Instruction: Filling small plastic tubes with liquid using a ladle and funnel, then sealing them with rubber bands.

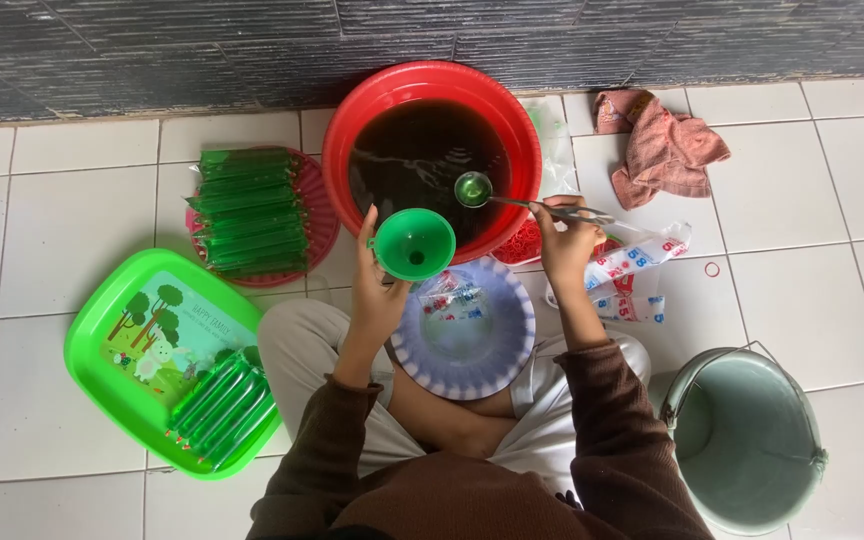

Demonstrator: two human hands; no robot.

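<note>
Dark liquid fills the red basin (432, 85), the landmark on this tiled floor. At its near rim the left hand (377, 290) grips a green funnel (413, 243), mouth upward, just above a pale blue bowl (464, 330) resting in the person's lap with a small plastic packet inside. The right hand (564, 240) is closed on the thin handle of a metal ladle (474, 188), whose small cup hangs over the liquid inside the basin's near right part. Left of the basin a red plate (324, 215) carries a stack of filled green tubes (249, 212); nearer the person on that side, a green tray (102, 350) holds more. Right of the basin lie a pink cloth (667, 145), plastic wrappers (637, 265), and, further toward the person, a grey-green bucket (747, 440).
</note>
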